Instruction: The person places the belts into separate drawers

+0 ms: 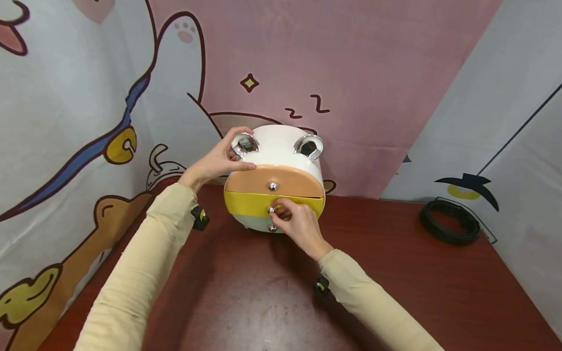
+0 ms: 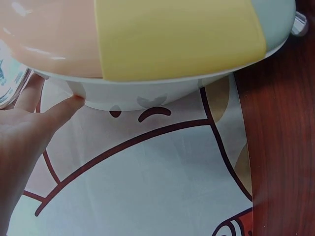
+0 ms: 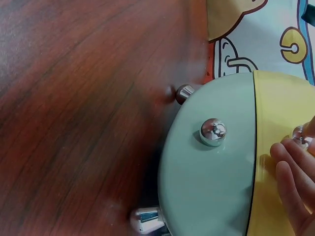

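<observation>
Right hand (image 1: 300, 223) pinched the silver knob (image 1: 271, 210) of the yellow drawer (image 1: 246, 203); left hand (image 1: 212, 160) gripped the white cabinet (image 1: 278, 141).
The knob lay between right thumb and fingers, the drawer just behind them, the green drawer (image 3: 211, 177) below. Left fingers curled round one silver eye (image 1: 245, 145), partly hidden by it; the right wrist view cut off the right hand.

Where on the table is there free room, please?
Bare table shows between the drawer box and the black coil, and before the box, between the sleeves. Crowded: the box's front; left hand holds its side, right hand pinches middle knob.
</observation>
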Motion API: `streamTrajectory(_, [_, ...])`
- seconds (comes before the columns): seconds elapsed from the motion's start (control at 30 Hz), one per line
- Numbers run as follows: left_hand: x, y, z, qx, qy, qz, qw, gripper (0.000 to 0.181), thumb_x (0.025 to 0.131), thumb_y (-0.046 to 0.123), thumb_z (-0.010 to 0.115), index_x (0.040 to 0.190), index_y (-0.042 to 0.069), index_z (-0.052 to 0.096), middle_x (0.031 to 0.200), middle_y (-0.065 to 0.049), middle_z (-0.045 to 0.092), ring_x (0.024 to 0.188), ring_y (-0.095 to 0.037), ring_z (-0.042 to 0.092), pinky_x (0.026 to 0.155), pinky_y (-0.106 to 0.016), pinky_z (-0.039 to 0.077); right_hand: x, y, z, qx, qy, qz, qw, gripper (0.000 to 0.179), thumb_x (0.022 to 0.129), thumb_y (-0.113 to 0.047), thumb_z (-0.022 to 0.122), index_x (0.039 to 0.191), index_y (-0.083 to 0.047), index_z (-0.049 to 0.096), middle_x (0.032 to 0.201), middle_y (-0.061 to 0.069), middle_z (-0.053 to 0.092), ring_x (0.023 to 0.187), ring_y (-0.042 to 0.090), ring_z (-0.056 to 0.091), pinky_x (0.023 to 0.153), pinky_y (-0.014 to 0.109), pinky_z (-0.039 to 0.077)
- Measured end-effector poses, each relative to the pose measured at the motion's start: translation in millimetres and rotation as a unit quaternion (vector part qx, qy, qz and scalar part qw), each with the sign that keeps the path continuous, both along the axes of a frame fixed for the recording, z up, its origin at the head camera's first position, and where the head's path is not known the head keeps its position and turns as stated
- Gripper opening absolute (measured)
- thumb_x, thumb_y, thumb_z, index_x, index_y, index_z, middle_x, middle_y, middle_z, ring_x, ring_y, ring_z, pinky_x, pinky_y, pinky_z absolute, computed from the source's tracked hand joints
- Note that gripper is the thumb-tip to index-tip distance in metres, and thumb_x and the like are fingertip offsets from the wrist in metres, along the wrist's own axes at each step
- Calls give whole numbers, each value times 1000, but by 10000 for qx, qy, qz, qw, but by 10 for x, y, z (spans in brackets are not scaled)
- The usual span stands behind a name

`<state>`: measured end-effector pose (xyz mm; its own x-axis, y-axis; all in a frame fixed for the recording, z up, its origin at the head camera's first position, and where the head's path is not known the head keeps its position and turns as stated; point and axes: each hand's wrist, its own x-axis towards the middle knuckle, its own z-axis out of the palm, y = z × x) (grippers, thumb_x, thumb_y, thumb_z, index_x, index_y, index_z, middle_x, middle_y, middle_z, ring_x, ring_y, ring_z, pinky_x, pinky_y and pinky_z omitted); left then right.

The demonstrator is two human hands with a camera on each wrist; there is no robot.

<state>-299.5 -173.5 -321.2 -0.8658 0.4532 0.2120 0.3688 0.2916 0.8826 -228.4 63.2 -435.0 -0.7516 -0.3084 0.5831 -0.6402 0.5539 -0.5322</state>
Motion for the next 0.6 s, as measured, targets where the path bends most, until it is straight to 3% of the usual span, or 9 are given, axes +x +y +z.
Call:
streamTrajectory(0.2, [2,-2,-1,-167,-127,7,9998,91,74,6,84,142,31,27,85,-18,50,55,-16,43,51,-28,42,-4,-1,-4,59,37,-13,10000,14,83,-14,77,94,-16,69,78,-6,72,68,4,66,61,24,52])
streamTrajectory(0.37, [12,9,-2,-374,-14,57,9993,90,76,10,83,142,32,25,61,-10,40,51,-16,40,46,-27,39,-1,-5,-8,91,71,-36,9999,14,83,-14,77,94,-16,68,78,-5,71,68,4,66,60,23,52])
streamTrajectory(0.6, [16,4,-6,-401,158,8,9991,90,79,9,81,144,28,23,58,-7,39,47,-14,37,45,-26,37,10,-17,-12,91,180,-63,9998,14,83,-14,76,95,-15,69,78,-4,71,67,5,66,59,23,51])
